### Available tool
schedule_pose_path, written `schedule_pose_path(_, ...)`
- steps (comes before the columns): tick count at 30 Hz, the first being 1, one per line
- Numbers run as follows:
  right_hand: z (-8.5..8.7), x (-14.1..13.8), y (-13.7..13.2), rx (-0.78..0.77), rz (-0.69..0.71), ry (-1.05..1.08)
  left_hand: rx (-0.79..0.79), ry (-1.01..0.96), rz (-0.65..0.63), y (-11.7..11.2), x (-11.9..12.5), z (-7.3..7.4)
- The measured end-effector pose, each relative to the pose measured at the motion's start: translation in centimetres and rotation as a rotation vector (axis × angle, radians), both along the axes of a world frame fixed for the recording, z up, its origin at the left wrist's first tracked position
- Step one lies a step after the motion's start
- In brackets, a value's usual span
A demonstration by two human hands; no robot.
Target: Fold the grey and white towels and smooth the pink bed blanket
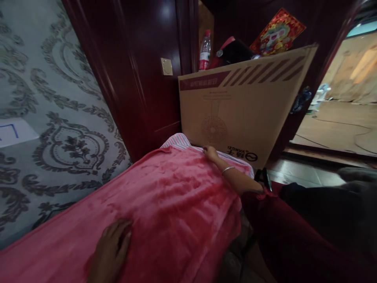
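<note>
A pink fleece blanket point(176, 196) is spread over a bed and fills the lower middle of the view. My left hand point(113, 245) lies flat on it near the bottom edge, fingers stretched out and holding nothing. My right hand point(210, 152), with a thin bracelet at the wrist, reaches to the blanket's far end. Its fingers are curled over the blanket's edge there. A striped sheet point(179, 140) shows from under the blanket just beyond that hand.
A large flat cardboard box point(244, 102) stands upright right behind the bed's far end. A water bottle point(205, 50) and a red paper decoration point(279, 33) show above it. Patterned grey wallpaper point(59, 118) runs along the left. A dark wooden door frame point(141, 78) stands behind, with an open doorway point(338, 118) at right.
</note>
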State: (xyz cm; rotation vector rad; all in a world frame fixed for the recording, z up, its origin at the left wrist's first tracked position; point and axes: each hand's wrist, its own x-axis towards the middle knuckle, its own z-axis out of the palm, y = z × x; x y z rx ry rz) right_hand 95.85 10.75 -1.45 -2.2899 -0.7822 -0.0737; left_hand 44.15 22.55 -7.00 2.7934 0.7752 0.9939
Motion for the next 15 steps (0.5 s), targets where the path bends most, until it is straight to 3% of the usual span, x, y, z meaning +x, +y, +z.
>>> schedule_pose_path(6, -0.3, 1.9, 6.3, -0.077, 0.067, 0.098, 0.016, 0.021, 0.022, -0.6, -0.8, -0.4)
schedule_pose_path(11, -1.1, 3.8, 8.8, -0.084, 0.112, 0.203, 0.037, 0.028, 0.040, -1.5, -0.6, 0.1)
schedule_pose_path(15, -1.9, 4.7, 10.1, 0.006, 0.194, 0.300, 0.076, 0.029, 0.033, -2.1, -0.4, 0.4)
